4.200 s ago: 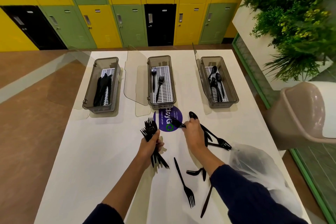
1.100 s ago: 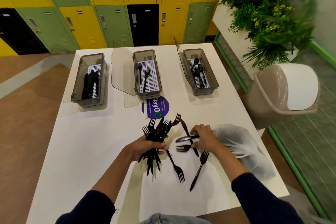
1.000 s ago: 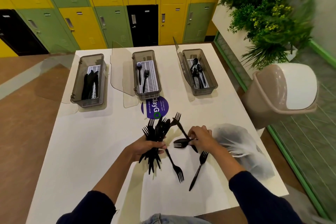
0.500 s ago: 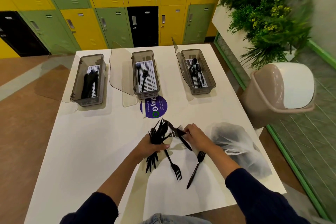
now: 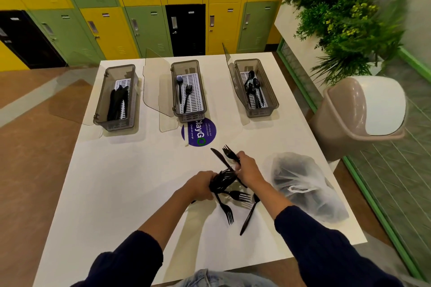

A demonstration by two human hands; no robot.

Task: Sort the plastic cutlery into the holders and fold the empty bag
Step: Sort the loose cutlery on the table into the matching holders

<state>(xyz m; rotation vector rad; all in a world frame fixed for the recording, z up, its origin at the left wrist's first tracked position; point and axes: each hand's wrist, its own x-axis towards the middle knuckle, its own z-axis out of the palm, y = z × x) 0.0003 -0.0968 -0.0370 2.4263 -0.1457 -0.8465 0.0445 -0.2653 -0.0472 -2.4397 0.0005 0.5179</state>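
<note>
Head view: we are curling the left hand (image 5: 201, 187) round a bundle of black forks (image 5: 221, 180) above the counter (image 5: 116, 193). The right hand (image 5: 249, 169) is pinching one fork (image 5: 229, 154) just beyond. Nearer, loose forks (image 5: 227, 209) are lying; the bag (image 5: 303, 186) is lying right.

Yellow, green and black lockers (image 5: 149, 7) behind a white table (image 5: 130, 193), brown floor (image 5: 35, 158)

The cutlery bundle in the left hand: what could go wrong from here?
1. The right hand pinches a knife together with a fork; pushed into the cutlery bundle that the left hand grips, the knife could end up in the fork holder.
2. The cutlery bundle looks splayed, so pieces may slip onto the table.
</note>
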